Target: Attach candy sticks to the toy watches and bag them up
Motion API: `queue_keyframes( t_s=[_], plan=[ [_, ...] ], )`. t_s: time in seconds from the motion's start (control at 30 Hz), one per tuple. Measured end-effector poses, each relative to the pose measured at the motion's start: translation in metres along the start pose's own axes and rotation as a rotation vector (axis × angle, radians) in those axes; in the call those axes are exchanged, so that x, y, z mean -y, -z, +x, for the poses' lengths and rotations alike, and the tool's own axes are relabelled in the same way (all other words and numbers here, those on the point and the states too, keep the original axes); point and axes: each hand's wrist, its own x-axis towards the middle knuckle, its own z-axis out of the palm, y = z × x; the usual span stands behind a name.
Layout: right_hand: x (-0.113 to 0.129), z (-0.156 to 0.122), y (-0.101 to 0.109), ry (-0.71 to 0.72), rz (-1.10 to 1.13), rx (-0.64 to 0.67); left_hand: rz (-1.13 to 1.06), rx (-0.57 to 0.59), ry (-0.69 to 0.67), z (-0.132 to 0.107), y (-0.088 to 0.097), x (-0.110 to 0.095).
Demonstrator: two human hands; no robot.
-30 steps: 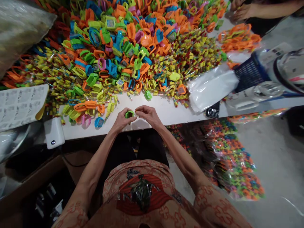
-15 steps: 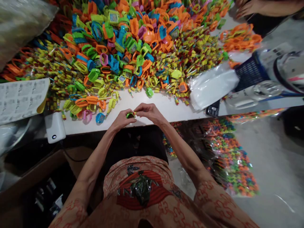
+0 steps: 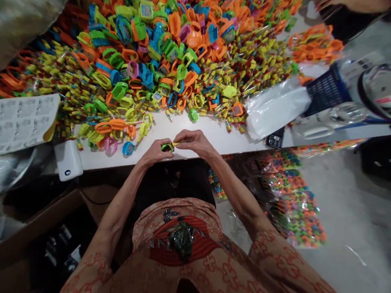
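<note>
My left hand [image 3: 155, 152] is closed around a green toy watch [image 3: 166, 148], its band curving between thumb and fingers. Pinched in my right hand [image 3: 196, 142] is a small yellow-and-red tube [image 3: 175, 144], its tip against or very close to the watch; actual contact cannot be made out. Both hands are over the front edge of the white table [image 3: 210, 132]. Beyond them a heap of toy watches [image 3: 146, 77] in orange, green, blue and pink lies among many small yellow tubes [image 3: 256, 61]. A lone green watch [image 3: 193, 115] sits just past my right hand.
To the right are clear plastic bags [image 3: 276, 108], a black phone [image 3: 275, 138] and a blue basket [image 3: 328, 87]. A white power bank [image 3: 69, 160] and a printed sheet [image 3: 27, 122] lie left. Filled bags [image 3: 301, 207] rest on the floor. Another person's hand [image 3: 330, 4] shows top right.
The yellow-and-red tube shows a little more between my fingers, beside the green watch. My hands stay almost in place. The view has shifted slightly, and the other person's hand has moved towards the top edge.
</note>
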Motion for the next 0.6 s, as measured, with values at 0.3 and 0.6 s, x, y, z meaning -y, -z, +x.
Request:
queue_keyframes(
  t_s=[0.3,0.6],
  plan=[
    [0.005,0.002,0.004,0.068,-0.114,0.105,-0.094,0.112,0.058,0.001,0.003,0.004],
    [0.003,0.007,0.004,0.089,-0.219,0.269,-0.222,0.204,0.162,0.001,0.008,0.022]
  ],
)
